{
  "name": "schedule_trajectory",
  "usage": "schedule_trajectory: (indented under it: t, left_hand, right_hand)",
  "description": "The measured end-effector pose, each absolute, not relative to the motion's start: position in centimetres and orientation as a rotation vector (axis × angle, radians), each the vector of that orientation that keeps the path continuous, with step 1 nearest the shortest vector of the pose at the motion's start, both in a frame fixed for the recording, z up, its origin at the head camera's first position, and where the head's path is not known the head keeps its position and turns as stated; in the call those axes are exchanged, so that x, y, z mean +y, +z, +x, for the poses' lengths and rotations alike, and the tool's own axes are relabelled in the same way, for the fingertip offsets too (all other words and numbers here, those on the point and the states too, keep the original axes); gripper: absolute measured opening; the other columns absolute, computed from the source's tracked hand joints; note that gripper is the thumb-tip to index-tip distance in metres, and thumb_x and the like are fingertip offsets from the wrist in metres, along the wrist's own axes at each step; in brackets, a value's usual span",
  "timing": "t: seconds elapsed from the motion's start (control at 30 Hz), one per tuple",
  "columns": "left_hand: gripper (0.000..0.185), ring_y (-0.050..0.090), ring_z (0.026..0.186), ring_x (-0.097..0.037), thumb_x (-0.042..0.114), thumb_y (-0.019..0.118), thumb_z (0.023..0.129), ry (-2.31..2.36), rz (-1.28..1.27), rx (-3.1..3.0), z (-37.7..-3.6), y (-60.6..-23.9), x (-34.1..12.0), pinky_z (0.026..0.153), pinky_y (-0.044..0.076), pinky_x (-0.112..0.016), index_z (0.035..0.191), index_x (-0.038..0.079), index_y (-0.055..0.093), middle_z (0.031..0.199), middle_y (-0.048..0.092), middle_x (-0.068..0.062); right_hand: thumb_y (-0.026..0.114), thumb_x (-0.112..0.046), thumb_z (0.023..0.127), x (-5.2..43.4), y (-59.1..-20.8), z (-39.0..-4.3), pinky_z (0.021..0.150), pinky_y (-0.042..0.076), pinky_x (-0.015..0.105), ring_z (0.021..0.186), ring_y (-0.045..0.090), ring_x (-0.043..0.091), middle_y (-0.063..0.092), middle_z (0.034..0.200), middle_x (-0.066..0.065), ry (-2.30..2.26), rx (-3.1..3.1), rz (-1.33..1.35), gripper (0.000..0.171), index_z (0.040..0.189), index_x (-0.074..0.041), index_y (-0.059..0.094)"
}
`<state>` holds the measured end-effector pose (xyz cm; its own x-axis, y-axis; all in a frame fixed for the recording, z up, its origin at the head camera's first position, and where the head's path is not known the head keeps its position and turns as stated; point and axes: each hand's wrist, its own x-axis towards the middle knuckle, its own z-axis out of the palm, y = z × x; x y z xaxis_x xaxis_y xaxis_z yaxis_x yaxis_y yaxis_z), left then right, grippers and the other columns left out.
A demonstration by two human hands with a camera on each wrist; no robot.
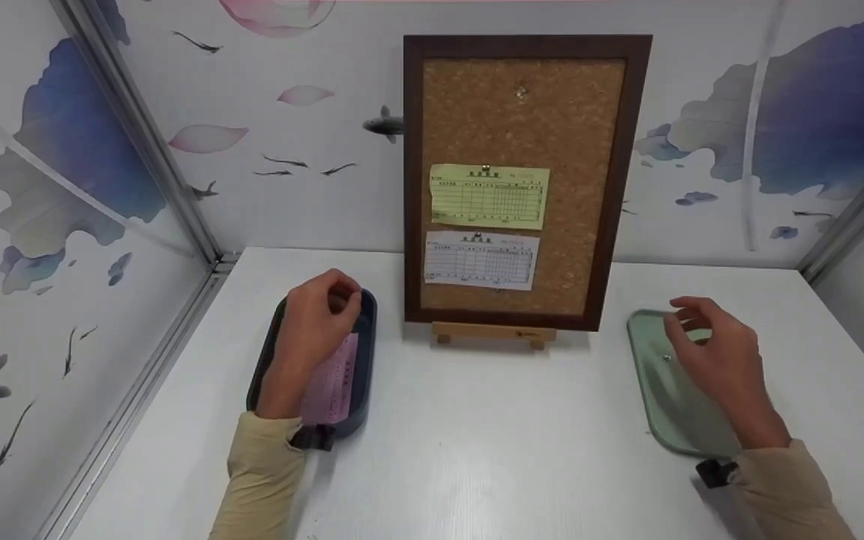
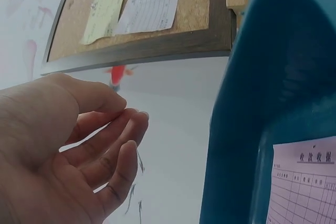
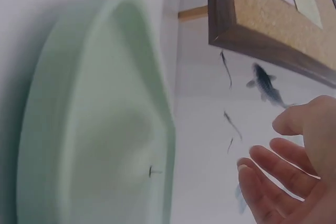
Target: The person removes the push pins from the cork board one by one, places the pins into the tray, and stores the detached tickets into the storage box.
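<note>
My left hand (image 1: 327,304) hovers over the far end of a dark blue tray (image 1: 369,319), fingers loosely curled and holding nothing. A pink form (image 1: 334,379) lies inside that tray. The left wrist view shows the empty left hand (image 2: 113,140) beside the blue tray (image 2: 247,103) and the pink form (image 2: 304,182). My right hand (image 1: 694,326) hangs relaxed above a pale green tray (image 1: 661,401), where a small pin (image 1: 666,358) lies. In the right wrist view the right hand (image 3: 278,177) is empty, close to the green tray (image 3: 94,129) and its pin (image 3: 152,171).
A cork board (image 1: 522,127) in a dark brown frame stands on a wooden stand (image 1: 493,332) at the back middle. A yellow form (image 1: 489,195) and a white form (image 1: 481,259) are pinned to it, with a spare pin (image 1: 521,91) higher up. Patterned walls enclose the white table (image 1: 492,450).
</note>
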<state>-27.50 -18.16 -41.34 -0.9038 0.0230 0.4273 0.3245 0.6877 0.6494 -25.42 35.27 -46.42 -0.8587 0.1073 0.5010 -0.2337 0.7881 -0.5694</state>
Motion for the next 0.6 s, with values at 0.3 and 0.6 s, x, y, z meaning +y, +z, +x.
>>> schedule_trajectory:
  t: [0.3, 0.6]
  left_hand:
    - [0.008, 0.074, 0.084, -0.02, 0.008, 0.074, 0.101, -1.1, -0.316, -2.458, -27.0, -40.4, -16.6, 0.076, 0.063, -0.035, 0.109, 0.008, 0.076, 0.102, 0.078, -0.008]
    - [0.007, 0.069, 0.075, -0.015, 0.011, 0.072, 0.103, -1.079, -0.331, -2.4, -26.6, -39.3, -15.1, 0.071, 0.061, -0.029, 0.108, 0.011, 0.076, 0.101, 0.076, -0.005]
  right_hand:
    - [0.074, -0.019, 0.103, 32.2, -44.7, -24.9, 0.076, 0.046, 0.001, 0.091, 0.058, -0.018, 0.081, 0.108, 0.01, 0.91, -2.34, 0.178, 0.026, 0.127, -0.01, 0.076]
    - [0.074, -0.018, 0.102, 29.5, -42.7, -24.6, 0.076, 0.049, 0.004, 0.093, 0.061, -0.015, 0.081, 0.111, 0.007, 0.982, -2.321, 0.248, 0.025, 0.126, -0.01, 0.076]
